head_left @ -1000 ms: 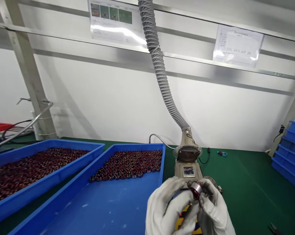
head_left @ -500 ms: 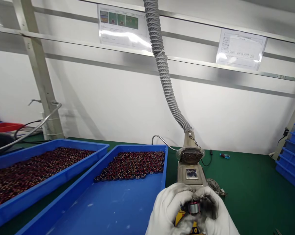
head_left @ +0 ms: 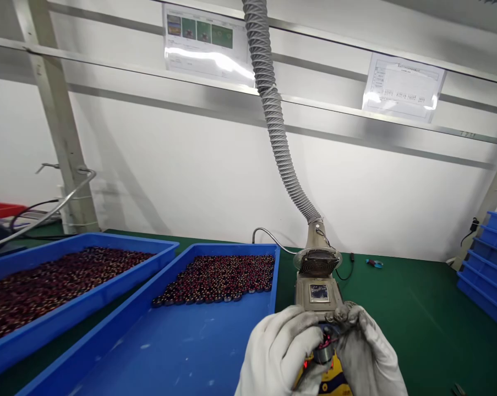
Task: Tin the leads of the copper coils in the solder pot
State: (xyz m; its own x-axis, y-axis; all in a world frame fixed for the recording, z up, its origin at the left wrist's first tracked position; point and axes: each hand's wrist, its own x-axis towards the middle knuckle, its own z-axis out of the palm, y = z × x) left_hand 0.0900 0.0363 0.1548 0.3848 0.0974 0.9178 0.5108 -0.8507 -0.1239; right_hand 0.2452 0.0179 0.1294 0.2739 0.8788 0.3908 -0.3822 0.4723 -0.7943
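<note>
Both of my hands wear white gloves with grey-stained fingertips. Between the fingers and thumb of my left hand (head_left: 279,349) sits a small motor stator (head_left: 323,353), a grey metal ring with dark red windings. My right hand (head_left: 364,344) is closed at the stator's upper right side, its thumb and fingertips pinched together there; part of the stator is hidden behind the fingers. Below the hands, partly covered, is a yellow device (head_left: 334,379) with a red glow at its left. Just beyond my fingertips stands a metal fume hood unit (head_left: 318,291).
A blue tray (head_left: 182,352) at left holds many similar stators at its far end. Another full blue tray (head_left: 87,286) lies further left. A grey hose (head_left: 277,121) rises from the hood. Stacked blue trays (head_left: 487,275) stand right, and pliers (head_left: 458,389) lie near the front edge.
The stator has tilted in my fingers, showing its red windings at the top. My right hand has opened out sideways, its fingertips now at the stator's upper edge. The view has shifted slightly.
</note>
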